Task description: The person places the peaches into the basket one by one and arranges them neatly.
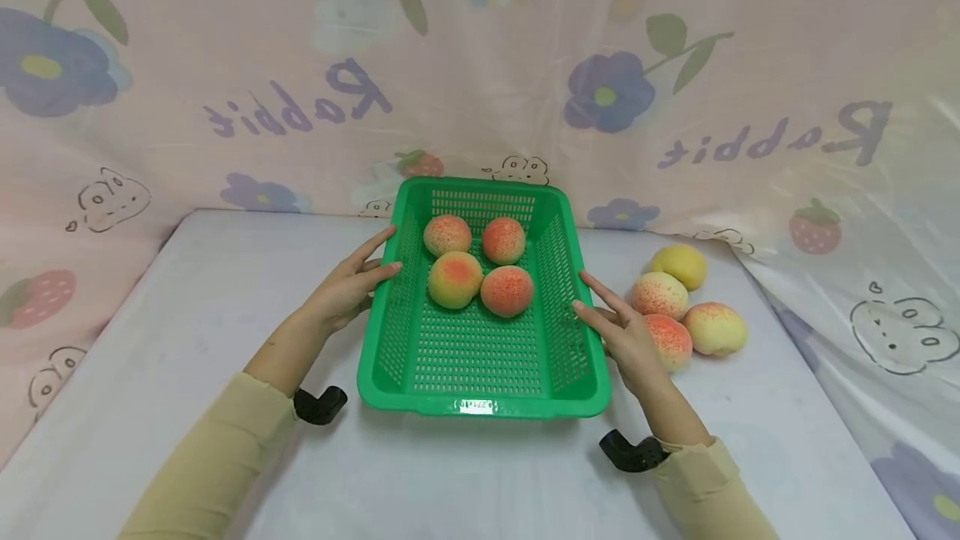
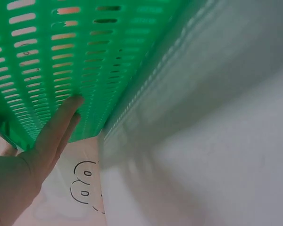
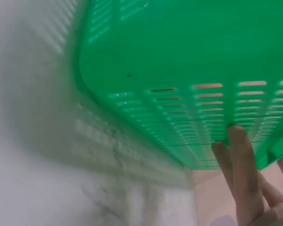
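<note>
A green plastic basket (image 1: pixel 477 361) with slotted walls stands in the middle of the white table, between both hands. Several red-and-yellow peaches (image 1: pixel 507 291) lie in its far half. The left hand (image 1: pixel 347 286) holds the basket's left side, thumb at the rim and other fingers against the outer slotted wall, as the left wrist view shows. On the opposite side, the right hand (image 1: pixel 621 330) holds the right rim, two fingertips (image 3: pixel 238 134) touching the outer wall in the right wrist view. Whether the basket's bottom touches the table, I cannot tell.
To the right of the basket, several more peaches (image 1: pixel 716 329) sit in a cluster on the table (image 1: pixel 225 290), close beside the right hand. A printed cloth (image 1: pixel 480 82) hangs behind the table. Black curved pieces (image 1: pixel 321 405) are at both wrists.
</note>
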`<action>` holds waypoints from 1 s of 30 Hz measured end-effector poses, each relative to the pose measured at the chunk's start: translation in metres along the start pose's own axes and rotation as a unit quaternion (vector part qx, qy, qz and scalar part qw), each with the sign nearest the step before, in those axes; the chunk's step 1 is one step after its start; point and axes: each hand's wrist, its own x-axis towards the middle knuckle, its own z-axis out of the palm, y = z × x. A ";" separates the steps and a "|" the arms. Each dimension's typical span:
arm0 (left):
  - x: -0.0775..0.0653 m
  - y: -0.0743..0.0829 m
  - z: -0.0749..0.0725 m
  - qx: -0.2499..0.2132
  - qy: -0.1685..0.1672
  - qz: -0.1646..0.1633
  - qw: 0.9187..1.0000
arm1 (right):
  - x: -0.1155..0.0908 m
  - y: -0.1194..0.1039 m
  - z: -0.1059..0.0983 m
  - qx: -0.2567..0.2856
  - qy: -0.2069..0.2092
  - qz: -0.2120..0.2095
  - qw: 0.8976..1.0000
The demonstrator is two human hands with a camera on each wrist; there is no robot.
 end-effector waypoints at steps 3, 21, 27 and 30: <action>0.001 -0.001 0.000 -0.001 0.003 -0.002 1.000 | -0.001 -0.002 0.000 -0.027 0.010 0.001 1.000; 0.003 -0.001 0.001 -0.007 -0.005 0.002 1.000 | -0.022 -0.003 -0.028 0.069 0.153 -0.186 0.968; 0.001 0.000 -0.001 -0.004 -0.010 0.002 1.000 | -0.026 0.001 -0.039 0.078 0.197 -0.182 0.960; 0.000 0.000 -0.001 -0.004 -0.011 0.003 1.000 | -0.028 0.003 -0.043 0.067 0.234 -0.170 0.955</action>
